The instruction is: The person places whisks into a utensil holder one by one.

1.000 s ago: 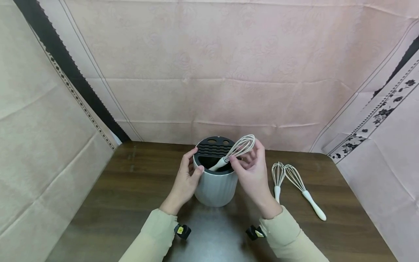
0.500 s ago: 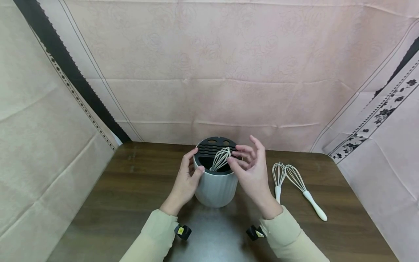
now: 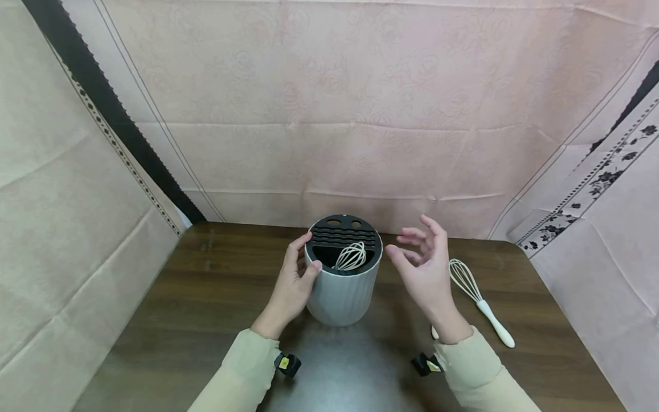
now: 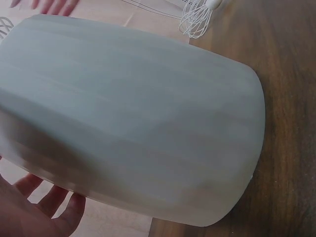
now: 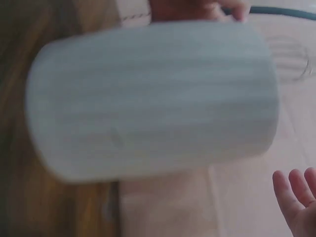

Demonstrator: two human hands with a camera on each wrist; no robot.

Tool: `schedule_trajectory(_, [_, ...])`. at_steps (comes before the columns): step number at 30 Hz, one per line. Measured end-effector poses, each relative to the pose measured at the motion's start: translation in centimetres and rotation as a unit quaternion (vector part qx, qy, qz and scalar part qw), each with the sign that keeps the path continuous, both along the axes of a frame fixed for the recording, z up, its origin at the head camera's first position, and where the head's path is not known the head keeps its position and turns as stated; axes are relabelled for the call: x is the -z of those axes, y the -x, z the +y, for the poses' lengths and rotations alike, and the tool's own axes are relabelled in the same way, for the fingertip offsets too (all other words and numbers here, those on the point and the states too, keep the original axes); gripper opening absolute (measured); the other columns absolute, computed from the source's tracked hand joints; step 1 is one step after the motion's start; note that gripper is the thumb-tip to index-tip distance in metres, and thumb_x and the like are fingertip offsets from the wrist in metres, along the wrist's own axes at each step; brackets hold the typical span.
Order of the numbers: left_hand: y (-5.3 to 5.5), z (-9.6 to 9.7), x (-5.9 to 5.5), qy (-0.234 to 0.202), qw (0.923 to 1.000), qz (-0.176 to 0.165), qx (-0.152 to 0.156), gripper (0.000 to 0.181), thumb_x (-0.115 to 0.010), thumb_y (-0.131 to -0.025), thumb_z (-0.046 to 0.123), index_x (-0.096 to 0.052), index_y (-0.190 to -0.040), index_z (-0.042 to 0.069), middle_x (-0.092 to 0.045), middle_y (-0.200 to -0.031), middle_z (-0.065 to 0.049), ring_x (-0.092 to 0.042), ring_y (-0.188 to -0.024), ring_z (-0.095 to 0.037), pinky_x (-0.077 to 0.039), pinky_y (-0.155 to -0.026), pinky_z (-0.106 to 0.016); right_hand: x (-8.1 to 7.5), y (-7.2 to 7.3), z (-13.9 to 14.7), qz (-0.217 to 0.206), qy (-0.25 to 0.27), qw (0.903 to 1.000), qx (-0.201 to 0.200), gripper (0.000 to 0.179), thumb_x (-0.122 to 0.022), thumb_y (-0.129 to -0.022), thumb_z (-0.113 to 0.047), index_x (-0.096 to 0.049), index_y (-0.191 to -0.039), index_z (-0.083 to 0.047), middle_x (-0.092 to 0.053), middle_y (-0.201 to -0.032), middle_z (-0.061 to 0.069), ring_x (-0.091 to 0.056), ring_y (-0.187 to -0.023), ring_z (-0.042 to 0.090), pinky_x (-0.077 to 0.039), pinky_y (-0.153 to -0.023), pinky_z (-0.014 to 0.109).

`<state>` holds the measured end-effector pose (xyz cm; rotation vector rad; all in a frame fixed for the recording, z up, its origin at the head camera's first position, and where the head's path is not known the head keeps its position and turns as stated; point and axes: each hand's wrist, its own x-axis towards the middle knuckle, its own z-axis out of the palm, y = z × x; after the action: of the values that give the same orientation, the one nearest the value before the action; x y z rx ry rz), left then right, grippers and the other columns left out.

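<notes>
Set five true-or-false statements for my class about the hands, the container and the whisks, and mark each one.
1. The left hand holds the grey container. True.
2. A whisk with a white handle lies on the table, to the right of the right hand. True.
3. The right hand grips a whisk. False: it holds nothing.
4. The container lies on its side. False: it stands upright on the table.
5. The wires of the whisk in the container show at the container's opening. True.
</notes>
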<state>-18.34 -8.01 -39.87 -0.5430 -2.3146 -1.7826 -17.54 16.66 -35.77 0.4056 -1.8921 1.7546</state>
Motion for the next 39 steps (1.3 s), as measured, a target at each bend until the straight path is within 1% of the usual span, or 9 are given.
schedule_trajectory(3, [0.0,0.0,0.1,0.001,1.0000,0.002,0.001,0.056,-0.049,-0.100,0.020,-0.026,-0.150,0.012,-0.025,-0.152,-0.012,-0.038,-0.129,-0.035,-0.036,-0.103,-0.055,0.6,-0.2,1.3,-0.033,-0.044,0.9977,0.040,0.074,-0.075,-0.080,0.001,-0.033,-0.141,-0.006,-0.057,-0.116,0.016,-0.059,-0.102,0.023,-0.053,-0.085,0.034])
schedule_trajectory(7, [0.0,0.0,0.1,0.001,1.0000,0.004,-0.002,0.056,-0.049,-0.100,0.020,-0.026,-0.150,0.013,-0.025,-0.152,-0.011,-0.038,-0.129,-0.034,-0.036,-0.103,-0.055,2.1,0.0,3.0,-0.084,-0.099,0.9878,0.085,0.075,-0.078,-0.081,-0.013,-0.034,-0.142,-0.007,-0.057,-0.118,0.010,-0.057,-0.104,0.020,-0.051,-0.087,0.043])
schedule_trajectory(9, [0.0,0.0,0.2,0.000,1.0000,0.006,-0.002,0.056,-0.049,-0.100,0.020,-0.026,-0.150,0.013,-0.025,-0.152,-0.012,-0.037,-0.129,-0.035,-0.035,-0.103,-0.056,3.2,0.5,4.0,-0.112,-0.121,0.9810,0.102,0.075,-0.078,-0.081,-0.020,-0.035,-0.142,-0.009,-0.056,-0.119,0.008,-0.056,-0.104,0.019,-0.050,-0.088,0.045])
schedule_trajectory(16, [-0.1,0.0,0.1,0.000,1.0000,0.003,0.000,0.055,-0.048,-0.100,0.019,-0.025,-0.150,0.013,-0.024,-0.152,-0.012,-0.037,-0.130,-0.037,-0.035,-0.103,-0.056,8.3,2.5,8.6,-0.197,-0.168,0.9552,0.143,0.080,-0.075,-0.081,-0.043,-0.034,-0.145,-0.018,-0.054,-0.123,0.006,-0.054,-0.109,0.021,-0.047,-0.080,0.021])
schedule_trajectory(21, [0.0,0.0,0.0,0.002,1.0000,0.002,0.000,0.055,-0.048,-0.100,0.018,-0.025,-0.150,0.013,-0.024,-0.153,-0.011,-0.037,-0.130,-0.036,-0.037,-0.103,-0.054,10.2,2.8,10.7,-0.247,-0.195,0.9318,0.181,0.084,-0.072,-0.081,-0.052,-0.034,-0.146,-0.015,-0.055,-0.125,0.010,-0.055,-0.110,0.024,-0.046,-0.083,0.033])
schedule_trajectory(24, [0.0,0.0,0.0,0.003,1.0000,0.001,-0.001,0.056,-0.048,-0.100,0.018,-0.025,-0.150,0.013,-0.024,-0.153,-0.011,-0.038,-0.129,-0.036,-0.038,-0.103,-0.053,10.9,2.9,11.5,-0.271,-0.190,0.9240,0.191,0.084,-0.070,-0.081,-0.054,-0.035,-0.145,-0.012,-0.055,-0.125,0.011,-0.055,-0.111,0.025,-0.044,-0.087,0.040])
schedule_trajectory(28, [0.0,0.0,-0.1,0.002,1.0000,0.001,-0.001,0.056,-0.048,-0.100,0.017,-0.025,-0.150,0.013,-0.024,-0.153,-0.011,-0.038,-0.128,-0.037,-0.038,-0.102,-0.053,11.4,2.9,12.1,-0.292,-0.190,0.9154,0.201,0.085,-0.070,-0.081,-0.055,-0.036,-0.143,-0.008,-0.054,-0.124,0.014,-0.055,-0.110,0.027,-0.043,-0.087,0.039])
schedule_trajectory(34, [0.0,0.0,0.0,0.000,1.0000,-0.003,0.001,0.056,-0.048,-0.100,0.018,-0.025,-0.150,0.014,-0.024,-0.152,-0.011,-0.038,-0.129,-0.036,-0.038,-0.101,-0.055,12.1,2.9,12.5,-0.327,-0.191,0.9069,0.185,0.087,-0.070,-0.082,-0.054,-0.036,-0.142,-0.002,-0.054,-0.124,0.019,-0.057,-0.108,0.028,-0.045,-0.076,0.022])
schedule_trajectory(39, [-0.1,0.0,0.0,-0.001,1.0000,-0.003,0.000,0.055,-0.049,-0.100,0.018,-0.025,-0.150,0.014,-0.024,-0.153,-0.011,-0.038,-0.129,-0.036,-0.037,-0.102,-0.056,12.8,3.0,12.6,-0.338,-0.178,0.9072,0.177,0.087,-0.071,-0.081,-0.052,-0.036,-0.141,0.000,-0.052,-0.125,0.020,-0.058,-0.107,0.027,-0.045,-0.070,0.015])
